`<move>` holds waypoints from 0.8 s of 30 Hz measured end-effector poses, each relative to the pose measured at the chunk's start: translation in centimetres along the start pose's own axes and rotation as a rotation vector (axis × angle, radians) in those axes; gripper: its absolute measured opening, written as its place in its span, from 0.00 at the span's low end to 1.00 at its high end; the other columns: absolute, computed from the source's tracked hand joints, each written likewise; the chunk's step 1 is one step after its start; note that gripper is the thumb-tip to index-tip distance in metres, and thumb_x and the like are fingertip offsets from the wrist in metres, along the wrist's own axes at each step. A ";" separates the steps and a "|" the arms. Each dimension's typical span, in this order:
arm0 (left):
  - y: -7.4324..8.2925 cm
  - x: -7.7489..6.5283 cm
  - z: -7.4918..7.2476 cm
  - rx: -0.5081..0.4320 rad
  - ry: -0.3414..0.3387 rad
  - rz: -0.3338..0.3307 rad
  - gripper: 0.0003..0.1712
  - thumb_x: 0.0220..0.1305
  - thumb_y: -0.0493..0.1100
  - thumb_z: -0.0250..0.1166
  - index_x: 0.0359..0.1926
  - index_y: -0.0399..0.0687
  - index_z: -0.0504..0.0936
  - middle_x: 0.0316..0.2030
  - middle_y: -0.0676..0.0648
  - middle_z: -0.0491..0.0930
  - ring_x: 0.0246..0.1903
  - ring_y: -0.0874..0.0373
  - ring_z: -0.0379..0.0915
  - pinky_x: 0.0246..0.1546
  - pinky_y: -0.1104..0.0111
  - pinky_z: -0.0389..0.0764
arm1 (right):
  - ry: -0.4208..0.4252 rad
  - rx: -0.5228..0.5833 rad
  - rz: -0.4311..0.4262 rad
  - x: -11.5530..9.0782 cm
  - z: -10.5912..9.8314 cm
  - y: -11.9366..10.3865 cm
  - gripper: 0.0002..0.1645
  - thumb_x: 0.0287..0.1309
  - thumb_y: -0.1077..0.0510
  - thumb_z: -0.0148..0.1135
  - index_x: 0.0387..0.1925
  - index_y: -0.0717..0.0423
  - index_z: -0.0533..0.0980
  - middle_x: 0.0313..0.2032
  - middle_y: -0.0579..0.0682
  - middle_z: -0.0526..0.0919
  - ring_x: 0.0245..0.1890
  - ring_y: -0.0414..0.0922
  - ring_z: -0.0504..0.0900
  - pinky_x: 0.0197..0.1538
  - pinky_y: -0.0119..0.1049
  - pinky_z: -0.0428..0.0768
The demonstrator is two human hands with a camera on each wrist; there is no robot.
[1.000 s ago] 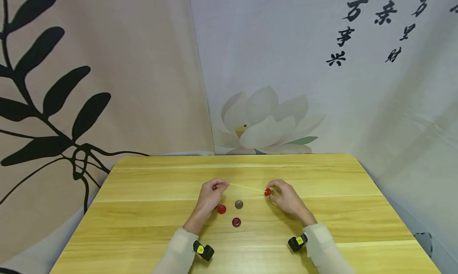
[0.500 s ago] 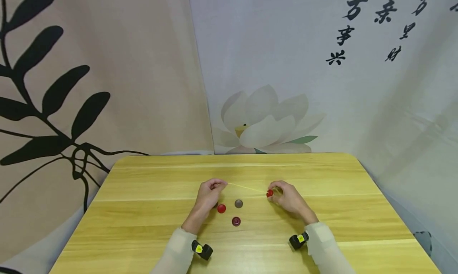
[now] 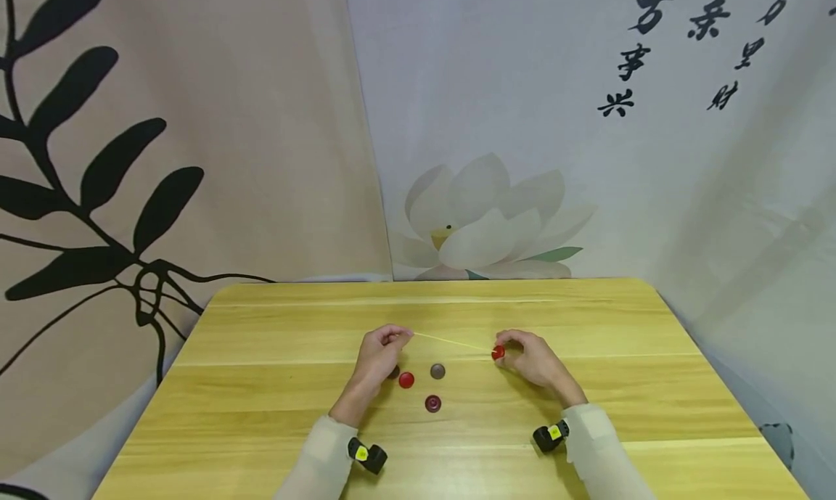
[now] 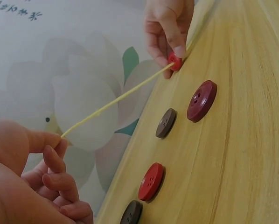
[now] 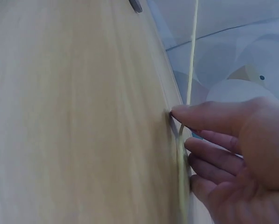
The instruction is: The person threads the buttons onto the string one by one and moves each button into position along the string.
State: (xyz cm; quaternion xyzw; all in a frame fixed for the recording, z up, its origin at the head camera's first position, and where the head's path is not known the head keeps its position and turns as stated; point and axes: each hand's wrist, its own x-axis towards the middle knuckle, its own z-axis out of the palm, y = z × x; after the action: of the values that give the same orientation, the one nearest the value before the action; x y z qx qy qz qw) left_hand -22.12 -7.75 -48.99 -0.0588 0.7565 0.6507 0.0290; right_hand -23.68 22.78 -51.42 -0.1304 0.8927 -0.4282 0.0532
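My left hand [image 3: 377, 356] pinches the end of a yellow string [image 4: 116, 100] between thumb and forefinger. The string runs taut across to a red button [image 4: 174, 61], which my right hand [image 3: 534, 361] pinches between thumb and fingertips above the table. In the left wrist view the string meets the face of this button. In the right wrist view more string [image 5: 181, 186] hangs below my thumb, while the button is mostly hidden there. Between the hands, a second red button [image 3: 406, 380], a grey-brown button [image 3: 437, 371] and a maroon button [image 3: 433, 403] lie on the table.
A dark button [image 3: 394, 372] lies beside my left hand, partly covered by it. The wooden table [image 3: 261, 384] reaches back to a printed cloth backdrop [image 3: 294, 123]. Each wrist carries a small black camera [image 3: 368, 456].
My hands have drawn slightly apart, the right one moving right with its red button. The span of string between them has lengthened. The dark button beside my left hand has come into view.
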 end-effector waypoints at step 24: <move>-0.2 -0.1 0.7 -0.002 -0.041 -0.001 0.10 0.69 0.41 0.62 0.43 0.39 0.84 0.29 0.51 0.72 0.29 0.59 0.65 0.30 0.72 0.68 | 0.006 0.034 0.050 -0.1 0.4 -0.1 0.12 0.55 0.65 0.71 0.41 0.55 0.80 0.61 0.58 0.77 0.66 0.60 0.69 0.68 0.57 0.63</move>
State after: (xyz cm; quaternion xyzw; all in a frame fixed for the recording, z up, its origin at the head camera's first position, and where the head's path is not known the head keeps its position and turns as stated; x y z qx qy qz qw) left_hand -21.98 -7.04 -49.27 -0.0457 0.7552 0.6524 0.0449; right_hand -23.53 22.45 -51.61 -0.1060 0.8884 -0.4421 0.0632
